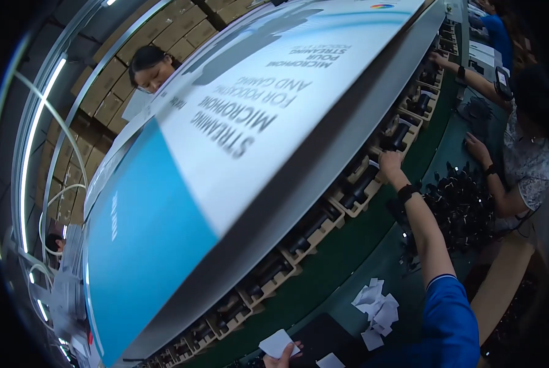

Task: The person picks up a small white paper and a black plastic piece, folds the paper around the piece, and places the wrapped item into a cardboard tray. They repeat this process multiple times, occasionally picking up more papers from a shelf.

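At the lower edge, my left hand point(280, 358) is closed on a small stack of white cards point(277, 343). My right arm, in a blue sleeve with a dark wristband, stretches up to the tray row. My right hand point(391, 164) is at the near edge of a brown moulded pulp tray point(355, 211), its fingers bent together; what they hold, if anything, is hidden. Black microphone-like parts point(398, 136) lie in the trays near it. Loose white slips point(378, 311) lie heaped on the table, left of my right forearm.
A large blue-and-white printed panel point(151, 245) overhangs the far side of the green conveyor point(323, 260). To the right, a co-worker's hands point(478, 150) are near black cables point(458, 205). Another person point(151, 69) is behind the panel. Brown cartons point(105, 110) are stacked at the back.
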Tool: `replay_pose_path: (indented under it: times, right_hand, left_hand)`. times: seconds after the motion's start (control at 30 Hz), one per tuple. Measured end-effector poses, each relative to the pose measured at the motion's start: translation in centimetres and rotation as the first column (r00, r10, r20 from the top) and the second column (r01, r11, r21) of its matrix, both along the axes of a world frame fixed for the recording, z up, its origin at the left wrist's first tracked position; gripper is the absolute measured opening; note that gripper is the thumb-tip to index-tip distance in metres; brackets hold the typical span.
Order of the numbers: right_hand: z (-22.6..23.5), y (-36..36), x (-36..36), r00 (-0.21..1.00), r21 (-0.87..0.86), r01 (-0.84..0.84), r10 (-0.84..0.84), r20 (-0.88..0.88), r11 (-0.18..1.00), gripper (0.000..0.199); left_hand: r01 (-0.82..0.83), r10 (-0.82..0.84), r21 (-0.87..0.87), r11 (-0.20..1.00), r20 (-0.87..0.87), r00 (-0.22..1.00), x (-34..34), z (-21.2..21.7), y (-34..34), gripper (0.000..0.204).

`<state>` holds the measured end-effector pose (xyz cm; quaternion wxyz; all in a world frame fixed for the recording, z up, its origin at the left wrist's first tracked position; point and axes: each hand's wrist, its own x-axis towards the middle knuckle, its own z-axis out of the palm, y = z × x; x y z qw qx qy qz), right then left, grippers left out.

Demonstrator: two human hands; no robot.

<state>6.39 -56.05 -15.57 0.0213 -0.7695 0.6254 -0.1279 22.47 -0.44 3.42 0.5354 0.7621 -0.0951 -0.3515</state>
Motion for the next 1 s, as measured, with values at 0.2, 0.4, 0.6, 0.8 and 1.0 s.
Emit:
replay_pose_path:
  times: [0.2,0.4,0.6,0.8,1.0]
  right_hand:
    - [10.9,13.3,2.6,0.918,-0.249,-0.164,0.24,0.315,0.955,0.041]
    - [16.9,45.7,5.4,0.061,-0.172,-0.968,0.835,0.546,0.183,0.087]
    - [19.5,53.0,5.9,0.179,-0.043,-0.967,0.784,0.595,0.253,0.082]
    - [20.8,58.3,7.2,0.228,-0.172,-0.927,0.865,0.447,0.333,0.072]
    - [20.8,63.4,7.4,0.137,-0.28,-0.93,0.932,0.335,0.237,0.059]
  left_hand:
    - [-0.029,0.022,-0.068,0.997,-0.107,0.994,-0.7,0.7,3.3,0.032]
    - [0.231,-0.232,-0.034,0.972,-0.274,0.934,-0.7,-2.5,5.4,0.029]
    - [0.215,-0.237,-0.1,0.971,-0.405,0.883,-0.8,-0.1,10.5,0.025]
    - [0.045,-0.135,-0.237,0.971,-0.383,0.914,-0.4,2.1,15.8,0.028]
    - [0.104,-0.194,-0.238,0.966,-0.396,0.897,0.2,2.2,22.6,0.031]
